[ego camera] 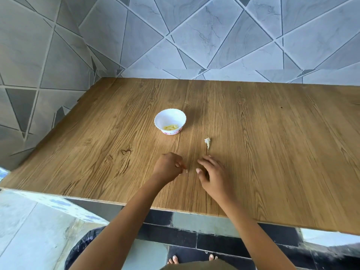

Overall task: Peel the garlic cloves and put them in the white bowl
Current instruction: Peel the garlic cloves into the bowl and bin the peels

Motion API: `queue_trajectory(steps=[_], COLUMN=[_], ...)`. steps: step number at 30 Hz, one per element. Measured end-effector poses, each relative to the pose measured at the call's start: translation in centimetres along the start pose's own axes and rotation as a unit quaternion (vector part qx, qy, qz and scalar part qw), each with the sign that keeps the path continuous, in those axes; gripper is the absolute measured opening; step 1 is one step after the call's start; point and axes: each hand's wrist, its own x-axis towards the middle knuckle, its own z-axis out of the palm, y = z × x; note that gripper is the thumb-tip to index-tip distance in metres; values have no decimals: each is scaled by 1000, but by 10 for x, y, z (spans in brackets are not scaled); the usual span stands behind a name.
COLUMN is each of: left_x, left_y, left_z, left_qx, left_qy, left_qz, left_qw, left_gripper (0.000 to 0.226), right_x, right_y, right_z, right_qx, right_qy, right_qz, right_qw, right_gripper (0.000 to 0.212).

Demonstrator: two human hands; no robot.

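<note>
Far left I've got the grey tiled wall (58,55) wrapping the corner, and a black bag (83,248) on the floor below the table edge. The wooden table (272,143) fills the middle of my view.

White bowl (170,121) sits upright left of centre, scalloped rim, pink pattern at the base. Peeled garlic cloves (171,127), yellowish, lie in the bottom of it.

Left hand (167,168) is nearer me than the bowl and well apart from it. Its fingers are curled in, with thumb and fingertips pinching a tiny pale bit (185,171) just above the tabletop. It's too small for me to tell whether it's clove or skin.

Right hand (214,174) is just beside the left, not touching it. It's palm down with fingers loosely spread and low over the wood, holding nothing I can see.

One pale garlic scrap (207,142) lies on the table beyond the right hand, right of the bowl, apart from both.

Bare toes (173,259) show on the dark floor tiles at the bottom.
</note>
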Motion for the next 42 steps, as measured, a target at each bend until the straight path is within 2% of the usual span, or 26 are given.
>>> queue_trajectory(steps=[2,5,8,11,13,15,17,19,20,22,24,26,27,28,29,31,32,34,37,40,42], left_x=[-8,-16,-22,-24,-24,-24,-24,-21,-19,-17,-15,-13,-12,-10,-8,-5,-4,-1,-1,1,3], left_y=[-7,-12,-13,-13,-12,-12,-13,-13,-12,-10,-10,-10,-10,-11,-12,-15,-16,-17,-19,-24,-24], left_z=[-1,1,3,5,7,9,9,6,5,2,-1,-2,-3,-2,-1,1,2,4,5,5,6], left_qx=[-174,-291,-326,-311,-308,-313,-331,-364,-383,-443,-508,-546,-548,-530,-480,-316,-237,-147,-90,-81,-122], left_qy=[3,9,10,16,23,30,25,3,-15,-59,-97,-116,-119,-112,-92,-15,27,84,106,118,110], left_qz=[-23,-44,-29,-11,-10,-25,-42,-56,-68,-110,-156,-184,-187,-175,-143,-33,31,136,234,259,216], left_qw=[984,956,945,950,951,949,942,930,921,888,842,809,806,822,861,948,971,976,962,955,962], left_gripper=[13,13,11,6,5,3,3,5,5,6,8,10,10,9,8,3,3,5,8,11,9], right_x=[-1,1,6,9,11,13,13,13,13,14,15,15,16,17,19,24,27,33,38,40,39], right_y=[-3,-15,-25,-27,-26,-25,-26,-28,-27,-25,-25,-24,-24,-25,-26,-29,-30,-31,-31,-31,-30], right_z=[-1,-4,-7,-12,-15,-14,-11,-7,-6,-4,-2,-1,-1,-3,-5,-8,-10,-13,-17,-18,-17], right_qx=[66,204,339,441,470,452,379,266,211,127,89,102,134,183,249,382,422,452,456,460,475], right_qy=[5,-16,-82,-102,-120,-128,-110,-49,-5,64,94,92,75,38,-16,-107,-127,-150,-174,-181,-166], right_qz=[-7,57,137,196,220,207,157,62,2,-96,-139,-134,-101,-41,43,210,267,331,367,374,359], right_qw=[998,977,927,870,847,858,905,961,978,985,982,981,983,982,967,894,857,815,792,784,786], right_gripper=[27,25,9,11,10,12,13,13,12,11,12,11,10,9,8,9,10,11,12,12,8])
